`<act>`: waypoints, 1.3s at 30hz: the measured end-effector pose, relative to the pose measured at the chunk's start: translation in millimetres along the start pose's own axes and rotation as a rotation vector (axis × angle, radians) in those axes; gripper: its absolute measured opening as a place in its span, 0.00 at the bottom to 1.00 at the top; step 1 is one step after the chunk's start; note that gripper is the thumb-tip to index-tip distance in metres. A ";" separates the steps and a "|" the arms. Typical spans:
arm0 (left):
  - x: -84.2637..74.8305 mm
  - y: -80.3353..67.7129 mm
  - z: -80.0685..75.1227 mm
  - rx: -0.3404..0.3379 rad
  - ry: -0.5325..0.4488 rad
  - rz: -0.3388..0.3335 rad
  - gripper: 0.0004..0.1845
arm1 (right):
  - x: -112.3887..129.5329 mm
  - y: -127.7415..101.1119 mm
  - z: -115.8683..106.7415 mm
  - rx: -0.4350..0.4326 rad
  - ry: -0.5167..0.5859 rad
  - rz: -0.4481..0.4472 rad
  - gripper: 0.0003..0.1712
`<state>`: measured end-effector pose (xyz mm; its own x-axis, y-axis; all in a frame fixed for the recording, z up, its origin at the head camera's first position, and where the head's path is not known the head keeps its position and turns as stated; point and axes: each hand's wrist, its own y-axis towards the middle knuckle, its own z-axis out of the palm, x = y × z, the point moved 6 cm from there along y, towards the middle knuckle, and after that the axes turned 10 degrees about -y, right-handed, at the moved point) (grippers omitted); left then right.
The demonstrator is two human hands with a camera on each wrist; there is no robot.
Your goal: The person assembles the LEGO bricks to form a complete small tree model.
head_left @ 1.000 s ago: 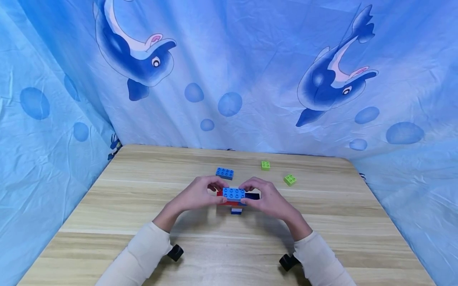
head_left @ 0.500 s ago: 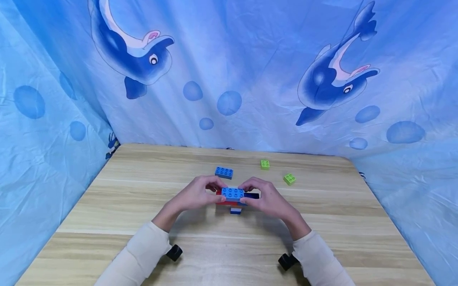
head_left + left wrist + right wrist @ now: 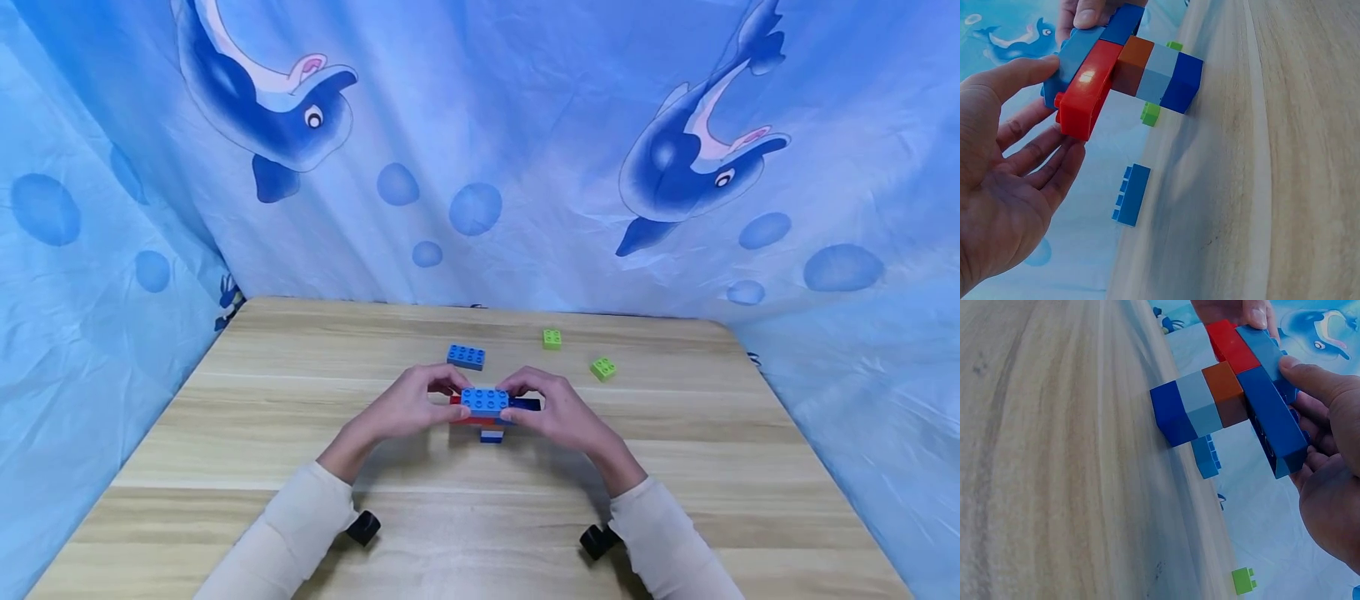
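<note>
A T-shaped stack of toy building bricks stands upright at the middle of the table. Its column has a dark blue brick (image 3: 1182,81) at the bottom, a pale blue brick (image 3: 1197,403) above, then a brown brick (image 3: 1225,394). Across that column lie a red brick (image 3: 1088,90) and a long dark blue brick (image 3: 1272,419), end to end. A light blue eight-stud brick (image 3: 484,402) bridges them on top. My left hand (image 3: 408,404) pinches its left end between thumb and fingers, and my right hand (image 3: 561,414) pinches its right end.
Behind the stack lies a loose blue brick (image 3: 467,357). Two small green bricks, one at the back (image 3: 552,339) and another green brick (image 3: 603,368) to the right, rest on the wooden table (image 3: 480,533). A blue dolphin-print curtain (image 3: 555,150) surrounds its far sides.
The head view has tilted slightly, so the curtain and table sit a little differently in frame. Both hands keep their grip on the light blue brick, with no clear movement.
</note>
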<state>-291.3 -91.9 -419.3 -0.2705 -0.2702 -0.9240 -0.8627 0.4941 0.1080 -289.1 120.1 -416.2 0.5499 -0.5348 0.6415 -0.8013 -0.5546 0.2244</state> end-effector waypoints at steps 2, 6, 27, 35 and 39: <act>-0.2 0.5 -0.2 0.003 0.008 0.000 0.12 | -0.9 0.3 -0.4 0.003 0.001 0.015 0.17; -1.3 0.3 -0.5 0.009 0.023 0.000 0.13 | -0.2 0.6 -0.5 0.009 -0.015 0.035 0.18; -5.2 -3.3 -1.8 0.009 0.075 -0.051 0.15 | -87.4 -18.5 -83.2 -0.317 -0.039 0.292 0.25; -6.1 -3.6 -0.6 0.015 0.064 -0.053 0.14 | -142.5 -33.8 -90.3 -0.331 -0.093 0.445 0.28; -4.1 -3.7 -0.2 0.012 0.065 -0.052 0.14 | -157.5 -36.7 -88.3 -0.283 -0.141 0.490 0.30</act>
<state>-287.1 -92.8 -415.9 -0.2525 -0.3486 -0.9026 -0.8712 0.4879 0.0553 -367.1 281.0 -460.7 0.1096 -0.7768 0.6201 -0.9913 -0.0394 0.1259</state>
